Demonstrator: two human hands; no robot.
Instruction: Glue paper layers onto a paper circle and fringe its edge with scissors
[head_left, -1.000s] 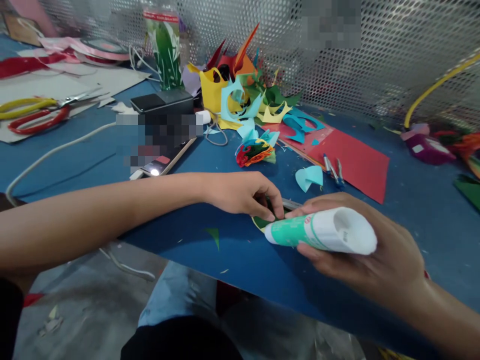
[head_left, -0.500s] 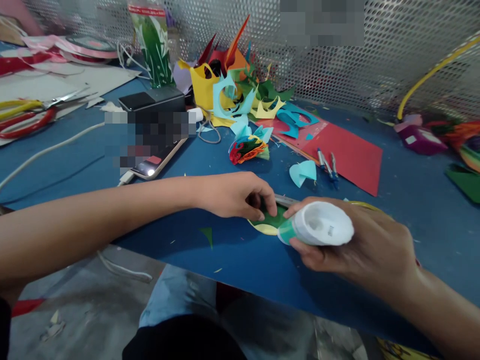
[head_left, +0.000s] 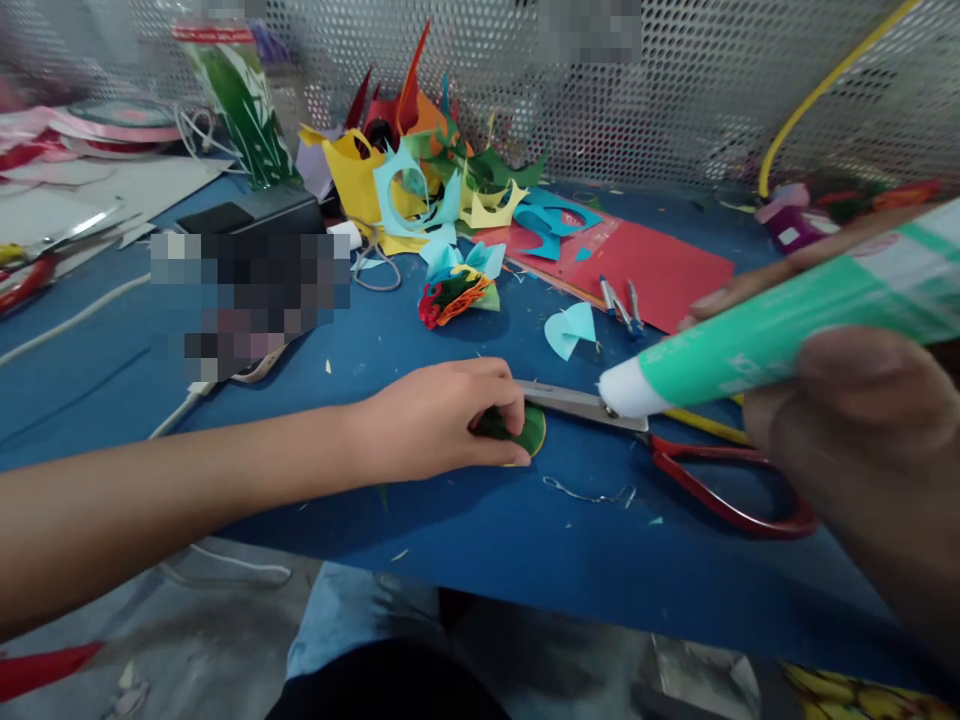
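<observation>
My left hand (head_left: pixel 442 420) rests on the table with thumb and fingers closed on a green paper disc (head_left: pixel 534 432) that has a thin yellow edge. Part of that disc is hidden under the fingers. In my right hand (head_left: pixel 870 430) is a green and white glue stick (head_left: pixel 735 345), lifted above the table, its white end pointing left toward the disc. Below that white end lie scissors (head_left: pixel 577 402) with red and yellow handles, their blades reaching close to my left fingers. A thin crumpled thread (head_left: pixel 589 495) lies in front of them.
A bundle of coloured threads with paper petals (head_left: pixel 461 290) and a light blue paper piece (head_left: pixel 570 328) lie farther back. Behind them are paper offcuts (head_left: pixel 405 190), red sheets (head_left: pixel 652 265) and pens (head_left: pixel 621 305). A phone with a white cable (head_left: pixel 180 410) is at left.
My right hand has swung right and up with the glue stick, away from the disc, uncovering the scissors. My left hand has shifted slightly, still on the paper disc. The view has turned a little.
</observation>
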